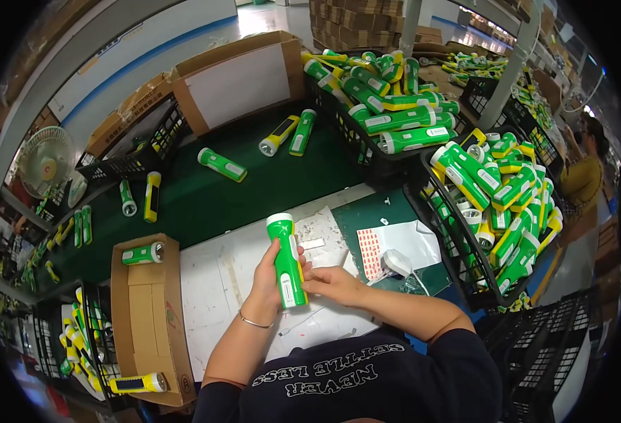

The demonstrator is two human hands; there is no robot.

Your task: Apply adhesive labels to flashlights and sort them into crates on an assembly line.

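A green and yellow flashlight with a white head stands nearly upright in my left hand, whose fingers wrap round it from the left. The long white-labelled green side faces me. My right hand meets the flashlight's lower right side with its fingers curled and pressed together. Whatever those fingertips pinch is too small or hidden to make out. Below both hands lies a worn white board with scraps and a thin cable on it.
To the right are a sheet of red stickers, a white plug-like device and a black crate heaped with flashlights. Another full crate stands behind. An open carton is at left. More flashlights lie on the green belt.
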